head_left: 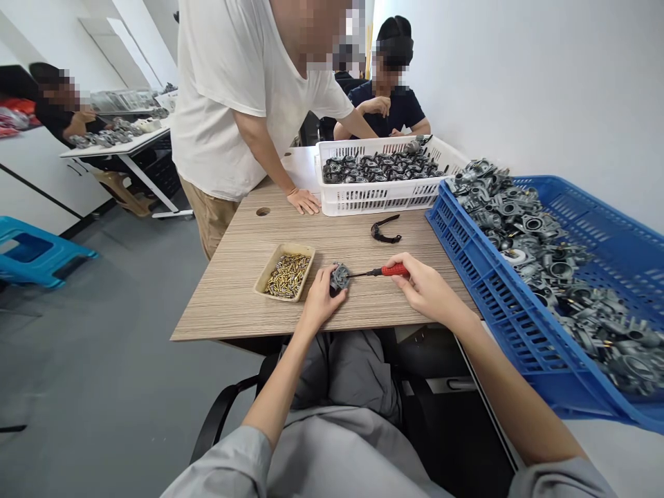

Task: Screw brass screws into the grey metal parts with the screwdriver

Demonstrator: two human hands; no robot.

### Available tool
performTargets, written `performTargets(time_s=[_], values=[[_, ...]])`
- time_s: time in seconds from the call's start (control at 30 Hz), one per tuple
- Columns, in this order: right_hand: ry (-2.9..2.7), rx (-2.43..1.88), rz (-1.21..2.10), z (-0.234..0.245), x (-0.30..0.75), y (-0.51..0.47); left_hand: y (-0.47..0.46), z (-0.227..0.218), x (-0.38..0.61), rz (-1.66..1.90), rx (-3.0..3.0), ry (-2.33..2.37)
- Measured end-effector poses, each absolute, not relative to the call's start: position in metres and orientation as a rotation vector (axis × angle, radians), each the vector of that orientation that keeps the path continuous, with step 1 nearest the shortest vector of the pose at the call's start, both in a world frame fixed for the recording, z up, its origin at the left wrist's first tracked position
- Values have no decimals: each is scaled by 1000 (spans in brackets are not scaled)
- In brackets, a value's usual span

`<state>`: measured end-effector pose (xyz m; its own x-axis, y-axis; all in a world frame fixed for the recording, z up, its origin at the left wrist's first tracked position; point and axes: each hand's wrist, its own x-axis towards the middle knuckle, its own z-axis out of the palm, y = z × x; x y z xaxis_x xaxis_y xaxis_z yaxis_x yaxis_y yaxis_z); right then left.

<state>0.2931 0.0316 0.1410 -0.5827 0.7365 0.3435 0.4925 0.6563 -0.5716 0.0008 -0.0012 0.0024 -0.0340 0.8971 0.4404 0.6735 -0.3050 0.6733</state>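
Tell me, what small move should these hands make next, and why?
Probably a gentle twist of the red-handled screwdriver, with the left hand bracing the grey metal part. The right hand already grips the handle, the tool's tip appears to meet the part, and the left fingers hold that part, so turning seems the natural move.

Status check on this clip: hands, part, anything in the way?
Left hand holding metal part. Right hand gripping red screwdriver, tip at part. Tray beside left hand, not blocking screwdriver.
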Motion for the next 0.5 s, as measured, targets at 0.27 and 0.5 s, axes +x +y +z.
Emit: performTargets(time_s=[0.27,0.5], values=[[-2309,-980,550,139,295,34,-1,3,1,1261,1971,1674],[-2270,-994,547,139,297,36,-2,4,2,1249,1958,1682]])
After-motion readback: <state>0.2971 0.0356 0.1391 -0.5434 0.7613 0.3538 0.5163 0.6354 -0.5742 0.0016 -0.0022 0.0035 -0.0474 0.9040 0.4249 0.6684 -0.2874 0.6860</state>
